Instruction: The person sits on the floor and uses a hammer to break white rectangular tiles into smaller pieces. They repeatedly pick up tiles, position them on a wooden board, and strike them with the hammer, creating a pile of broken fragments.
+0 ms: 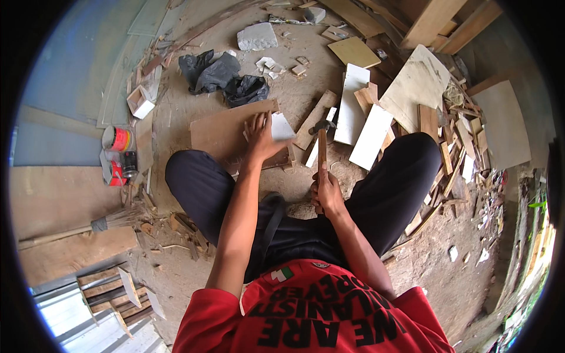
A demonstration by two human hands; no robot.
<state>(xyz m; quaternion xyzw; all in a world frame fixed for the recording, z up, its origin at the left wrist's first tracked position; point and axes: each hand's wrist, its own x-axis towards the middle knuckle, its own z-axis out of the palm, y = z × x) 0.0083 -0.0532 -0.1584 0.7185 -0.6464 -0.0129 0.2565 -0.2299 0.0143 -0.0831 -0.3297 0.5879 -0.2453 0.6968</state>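
A hammer (pixel 322 154) with a wooden handle stands up from my right hand (pixel 327 192), whose fingers wrap round the lower part of the handle. Its dark metal head points away from me. My left hand (pixel 266 139) lies with fingers stretched over a brown wooden board (pixel 218 133) between my knees. A white piece (pixel 282 126) shows beside that hand, partly covered by it. Whether anything small sits under the left fingers is hidden.
White boards (pixel 372 136) and a plywood sheet (pixel 419 88) lie to the right, next to heaped wood scraps (pixel 465 138). Black plastic bags (pixel 220 73) and a pale stone block (pixel 257 36) lie ahead. Cans (pixel 119 139) stand on the left, near a broom (pixel 112 222).
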